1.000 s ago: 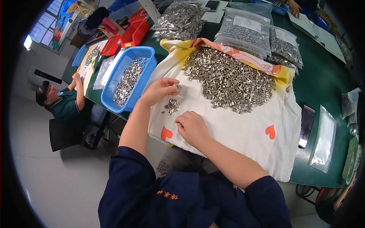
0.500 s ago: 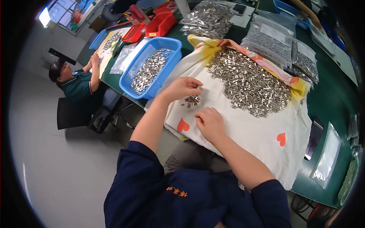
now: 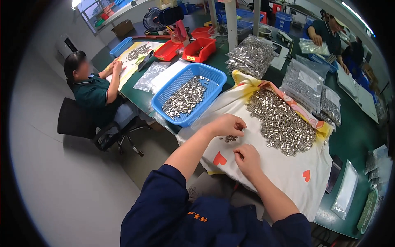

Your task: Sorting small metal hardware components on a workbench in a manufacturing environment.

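My left hand [image 3: 228,125] hovers over a small cluster of metal cylinders [image 3: 231,139] on a white cloth [image 3: 279,178]. Its thumb and fingertips are pinched together, and a small glint of metal shows between them. Close by, nearer to me, my right hand [image 3: 248,160] has its fingers curled shut; what they hold, if anything, is hidden. A large heap of short, shiny metal cylinders [image 3: 284,123] covers the far right part of the cloth. Left of the cloth stands a blue plastic basket [image 3: 218,78] holding many more such pieces.
Clear bags of metal pieces [image 3: 252,55] and labelled bags [image 3: 302,84] stand behind the cloth. Red bins [image 3: 201,48] sit beyond the basket. One co-worker [image 3: 92,92] sits at the left; another [image 3: 327,37] works at the far right. A flat clear bag [image 3: 345,189] lies right.
The view has swung, so the table sits lower and farther right, and the far co-worker shows more. My hands keep nearly the same pose over the cloth.
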Demonstrator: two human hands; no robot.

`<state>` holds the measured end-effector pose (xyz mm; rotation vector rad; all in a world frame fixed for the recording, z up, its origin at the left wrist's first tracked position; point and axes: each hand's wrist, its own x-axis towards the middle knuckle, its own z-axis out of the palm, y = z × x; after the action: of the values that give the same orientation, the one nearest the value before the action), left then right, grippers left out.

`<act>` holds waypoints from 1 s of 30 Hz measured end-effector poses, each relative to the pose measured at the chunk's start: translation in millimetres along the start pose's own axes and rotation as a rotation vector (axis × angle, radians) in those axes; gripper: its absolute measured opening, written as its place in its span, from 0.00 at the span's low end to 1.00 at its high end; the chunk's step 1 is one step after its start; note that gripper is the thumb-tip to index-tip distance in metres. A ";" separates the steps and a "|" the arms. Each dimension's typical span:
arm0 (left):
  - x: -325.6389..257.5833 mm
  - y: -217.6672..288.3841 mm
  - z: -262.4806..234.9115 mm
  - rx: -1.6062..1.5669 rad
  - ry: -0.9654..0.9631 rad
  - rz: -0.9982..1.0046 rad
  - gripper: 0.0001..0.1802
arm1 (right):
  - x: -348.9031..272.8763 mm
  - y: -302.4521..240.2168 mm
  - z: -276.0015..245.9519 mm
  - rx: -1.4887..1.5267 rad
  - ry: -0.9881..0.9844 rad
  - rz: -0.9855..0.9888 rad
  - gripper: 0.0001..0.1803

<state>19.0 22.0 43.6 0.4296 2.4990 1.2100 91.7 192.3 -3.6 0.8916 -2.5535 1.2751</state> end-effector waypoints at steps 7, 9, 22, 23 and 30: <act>-4.1 -13.8 0.1 -0.049 -0.040 0.116 0.19 | -0.9 -3.8 2.5 -0.068 0.012 0.008 0.04; -4.9 -18.7 -0.3 -0.045 -0.052 0.158 0.19 | -0.5 -6.6 2.7 -0.083 0.007 0.016 0.04; -2.6 -47.9 1.8 -0.414 -0.013 0.254 0.18 | 2.6 -11.8 3.7 0.001 0.009 0.276 0.04; -3.5 -49.0 2.8 -0.448 -0.031 0.264 0.18 | 2.3 -11.0 4.7 0.002 0.004 0.271 0.04; 4.1 -43.9 7.9 -0.416 -0.069 0.314 0.19 | -3.6 -9.0 0.2 -0.034 0.038 0.260 0.05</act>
<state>13.1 3.1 3.4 0.7514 2.0935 1.7509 99.8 189.6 0.9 0.5357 -2.7204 1.2936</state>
